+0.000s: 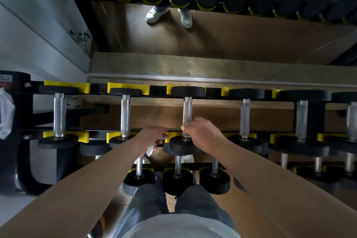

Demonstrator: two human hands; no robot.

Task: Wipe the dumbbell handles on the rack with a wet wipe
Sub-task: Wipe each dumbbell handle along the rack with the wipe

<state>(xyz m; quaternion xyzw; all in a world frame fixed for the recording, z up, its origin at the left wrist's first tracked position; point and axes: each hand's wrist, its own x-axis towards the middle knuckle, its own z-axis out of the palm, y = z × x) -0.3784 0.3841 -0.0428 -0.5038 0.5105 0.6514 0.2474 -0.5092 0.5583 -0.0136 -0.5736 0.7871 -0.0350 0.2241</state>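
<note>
Knurled silver metal dumbbell handles (126,116) lie side by side on the upper tier of a black steel rack (23,102). Each runs from front to back, and its round black weight heads (58,142) sit in yellow plastic cradles (66,84) on the front and back rails.

The right hand (202,135) is on the third handle (187,111) from the left. Its grip is closed round the near end of that bar, just above the front weight head, with the fingers curled over the metal. A small white scrap (182,127) shows at its fingertips, pressed against the bar. I cannot tell how much more of it is under the palm.

The left hand (152,136) hovers just beside that dumbbell's front head, between the second and third dumbbells and above the front rail. Its grip is pinched on a crumpled white wet wipe (150,149), which hangs below the fingers. This hand touches no bar.

Shorter black dumbbells with thin chrome bars (177,179) sit on a lower tier of yellow cradles, below the hands. The person's grey trousers (150,199) show in front of them. A speckled brown floor (154,116) shows between the upper rails. Behind the rack a wall mirror (231,35) reflects a pair of white shoes (156,14) and a row of black dumbbell heads.
</note>
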